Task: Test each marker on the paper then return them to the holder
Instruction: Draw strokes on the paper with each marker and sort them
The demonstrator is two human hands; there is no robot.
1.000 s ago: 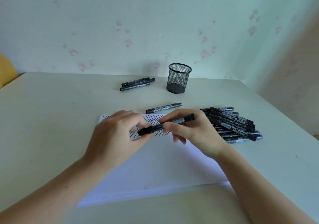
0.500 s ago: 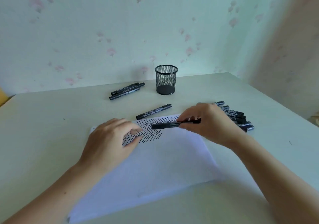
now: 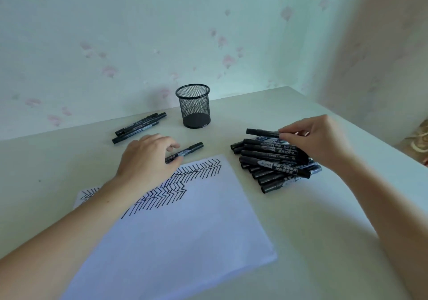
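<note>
Your right hand (image 3: 317, 140) pinches a capped black marker (image 3: 262, 133) over the pile of black markers (image 3: 275, 163), seemingly setting it aside; your left hand (image 3: 148, 158) grasps another black marker (image 3: 185, 152) beside the zigzag-marked white paper (image 3: 185, 218); the black mesh holder (image 3: 194, 105) stands empty.

Both forearms reach forward from the near edge. The left hand (image 3: 148, 158) lies palm down, fingers loosely curled (thumb and fingertips on a marker (image 3: 184, 152)). The right hand (image 3: 317, 142), far right, pinches another marker (image 3: 262, 133) with its fingertips.
</note>
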